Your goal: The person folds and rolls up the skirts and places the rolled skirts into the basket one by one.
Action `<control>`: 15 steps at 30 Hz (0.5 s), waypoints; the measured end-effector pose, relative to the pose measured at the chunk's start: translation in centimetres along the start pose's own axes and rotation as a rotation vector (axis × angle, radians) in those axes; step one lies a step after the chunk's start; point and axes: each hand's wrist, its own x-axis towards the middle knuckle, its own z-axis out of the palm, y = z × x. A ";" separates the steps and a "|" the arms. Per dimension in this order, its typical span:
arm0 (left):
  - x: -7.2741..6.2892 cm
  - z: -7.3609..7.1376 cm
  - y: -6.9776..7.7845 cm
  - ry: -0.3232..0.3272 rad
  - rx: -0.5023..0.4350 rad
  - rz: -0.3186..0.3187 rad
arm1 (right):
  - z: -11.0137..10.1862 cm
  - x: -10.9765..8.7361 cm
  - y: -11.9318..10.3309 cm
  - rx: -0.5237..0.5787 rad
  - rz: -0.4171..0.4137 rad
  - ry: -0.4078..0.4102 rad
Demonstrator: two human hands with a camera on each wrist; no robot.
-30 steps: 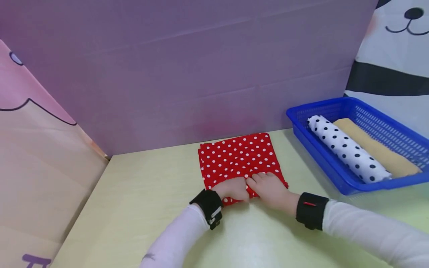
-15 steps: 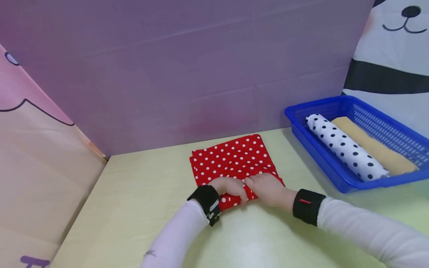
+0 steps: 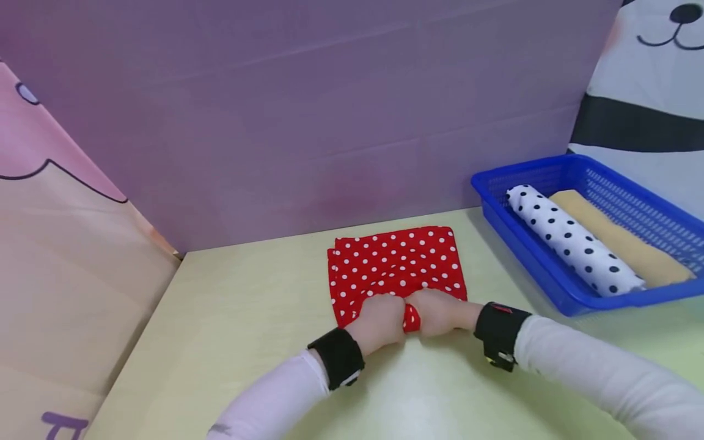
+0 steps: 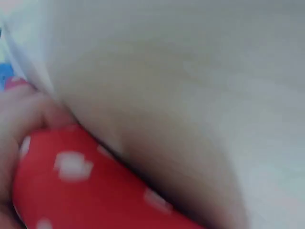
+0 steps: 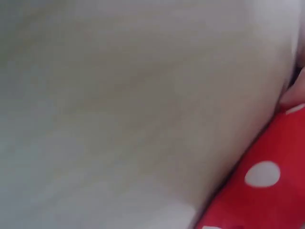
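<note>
A red cloth with white dots (image 3: pixel 398 260) lies folded into a flat rectangle on the table, its near edge rolled up. My left hand (image 3: pixel 381 319) grips that rolled edge from the left. Close beside it, my right hand (image 3: pixel 437 311) holds the same edge, and a short stretch of red roll shows between the two hands. In the left wrist view the fingers (image 4: pixel 35 114) curl over the dotted cloth (image 4: pixel 95 186), just above the tabletop. The right wrist view catches only a fingertip (image 5: pixel 295 93) against the cloth (image 5: pixel 267 200).
To the right stands a blue plastic basket (image 3: pixel 528 256) holding a rolled white cloth with black dots (image 3: pixel 572 241) and a rolled tan cloth (image 3: pixel 621 235). A purple sheet (image 3: pixel 308 122) hangs behind the pale table (image 3: pixel 242 305), and a printed sheet (image 3: pixel 66 275) borders it at left.
The near edge has been rolled farther from me, so less flat cloth shows. The left fingers, stretched over the edge half a second ago, now curl round it.
</note>
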 end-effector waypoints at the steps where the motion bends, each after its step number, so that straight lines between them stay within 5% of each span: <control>1: -0.1 0.2 0.2 0.045 0.091 0.027 | -0.1 0.0 0.0 0.025 0.001 -0.024; 5: -0.5 1.1 1.0 0.185 0.523 0.076 | -0.8 0.3 0.1 0.101 0.051 -0.100; 8: -0.8 1.5 1.2 0.215 0.703 0.083 | -1.2 0.3 0.0 0.149 0.096 -0.140; 11: -1.0 1.4 0.8 0.185 0.670 0.111 | -1.2 0.3 0.1 0.137 0.109 -0.160; 15: -0.6 0.9 -0.1 0.120 0.466 0.162 | -0.9 0.2 0.2 0.061 0.106 -0.147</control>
